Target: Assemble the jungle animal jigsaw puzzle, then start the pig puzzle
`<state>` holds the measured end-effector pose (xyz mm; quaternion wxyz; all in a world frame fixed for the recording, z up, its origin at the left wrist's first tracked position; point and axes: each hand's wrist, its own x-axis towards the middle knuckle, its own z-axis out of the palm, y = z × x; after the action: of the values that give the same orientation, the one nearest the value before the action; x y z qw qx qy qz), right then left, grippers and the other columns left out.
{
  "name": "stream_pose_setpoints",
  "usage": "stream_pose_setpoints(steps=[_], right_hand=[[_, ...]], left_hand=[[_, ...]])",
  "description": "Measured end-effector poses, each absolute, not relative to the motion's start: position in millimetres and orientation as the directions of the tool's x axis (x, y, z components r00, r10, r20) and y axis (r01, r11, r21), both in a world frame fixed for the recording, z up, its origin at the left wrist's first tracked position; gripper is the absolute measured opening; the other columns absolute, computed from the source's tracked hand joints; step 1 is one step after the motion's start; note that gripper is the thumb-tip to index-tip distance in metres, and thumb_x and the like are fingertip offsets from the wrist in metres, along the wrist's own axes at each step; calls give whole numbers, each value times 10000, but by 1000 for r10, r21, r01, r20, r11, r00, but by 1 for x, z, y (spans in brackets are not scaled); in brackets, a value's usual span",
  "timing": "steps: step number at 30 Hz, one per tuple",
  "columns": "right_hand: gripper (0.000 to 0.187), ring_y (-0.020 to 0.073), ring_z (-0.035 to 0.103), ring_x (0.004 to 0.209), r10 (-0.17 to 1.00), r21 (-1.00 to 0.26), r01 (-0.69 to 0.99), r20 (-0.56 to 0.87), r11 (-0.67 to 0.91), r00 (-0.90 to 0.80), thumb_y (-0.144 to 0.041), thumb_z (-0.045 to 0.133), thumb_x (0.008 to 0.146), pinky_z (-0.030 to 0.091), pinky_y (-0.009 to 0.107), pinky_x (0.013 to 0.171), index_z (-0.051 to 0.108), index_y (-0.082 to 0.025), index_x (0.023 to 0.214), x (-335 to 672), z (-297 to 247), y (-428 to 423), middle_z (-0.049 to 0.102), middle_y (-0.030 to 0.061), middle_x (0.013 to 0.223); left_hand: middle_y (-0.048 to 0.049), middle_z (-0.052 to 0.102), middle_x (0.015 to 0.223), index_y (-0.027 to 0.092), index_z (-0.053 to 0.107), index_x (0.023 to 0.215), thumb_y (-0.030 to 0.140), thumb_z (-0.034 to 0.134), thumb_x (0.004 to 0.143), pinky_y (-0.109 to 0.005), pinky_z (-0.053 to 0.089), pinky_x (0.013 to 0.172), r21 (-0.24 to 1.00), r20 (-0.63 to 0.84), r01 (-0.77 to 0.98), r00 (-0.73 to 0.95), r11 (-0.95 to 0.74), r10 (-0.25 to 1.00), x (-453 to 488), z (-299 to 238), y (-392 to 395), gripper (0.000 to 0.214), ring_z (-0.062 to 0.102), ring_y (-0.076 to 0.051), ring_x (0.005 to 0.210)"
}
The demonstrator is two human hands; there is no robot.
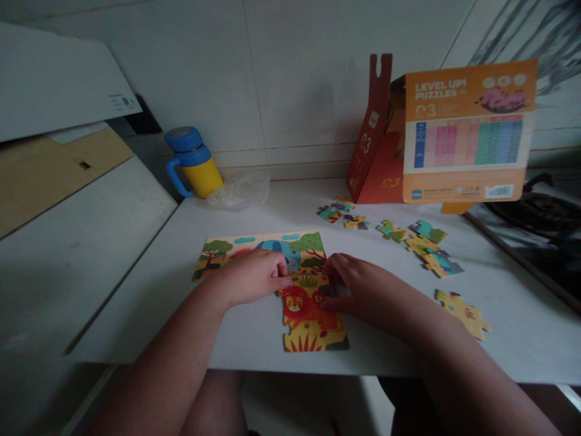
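A partly joined animal jigsaw (290, 284) lies on the white tabletop (254, 206) in front of me, with a lion piece (302, 306) near its lower edge. My left hand (252, 277) rests on the puzzle with fingers curled, fingertips pressing beside the lion. My right hand (363, 287) sits on the puzzle's right edge with fingers bent down onto a piece there. What lies under those fingers is hidden.
Loose puzzle pieces (424, 245) lie scattered to the right, one more (463, 312) nearer the front edge. An orange puzzle box (454, 133) stands at the back right. A yellow cup with a blue lid (193, 162) and a clear plastic bag (240, 189) sit at the back left. A stove (540, 230) borders the right.
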<state>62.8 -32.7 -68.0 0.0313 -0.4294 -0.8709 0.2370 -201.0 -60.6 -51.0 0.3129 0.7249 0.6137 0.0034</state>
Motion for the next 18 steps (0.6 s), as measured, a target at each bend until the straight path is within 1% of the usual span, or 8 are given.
stream_pose_setpoints(steps=[5,12,18], right_hand=[[351,225,687,863,764,-474,721,-143,506,-630,-335,843,838,465,321,743,628,-208,1085,62,-68,-32,752,92,1050],[336,211,668,842,768,-464,708,-87,532,-635,-297,855,839,456,314,717,606,-215,1050,61,-69,-30,741,59,1002],[312,212,662,843,765,-468,702,-82,537,-639,-321,836,863,462,321,734,610,-213,1049,61,-70,-30,735,69,1016]], left_hand=[[0,756,811,227,695,957,442,683,921,-292,357,586,456,-380,888,250,-55,890,-202,-52,-59,218,640,-164,675],[-8,763,821,222,701,961,438,678,921,-288,355,595,462,-369,885,248,-54,896,-203,-55,-59,220,640,-164,681],[-2,756,818,225,708,957,439,688,921,-291,353,589,462,-354,884,249,-63,901,-204,-57,-58,218,639,-161,678]])
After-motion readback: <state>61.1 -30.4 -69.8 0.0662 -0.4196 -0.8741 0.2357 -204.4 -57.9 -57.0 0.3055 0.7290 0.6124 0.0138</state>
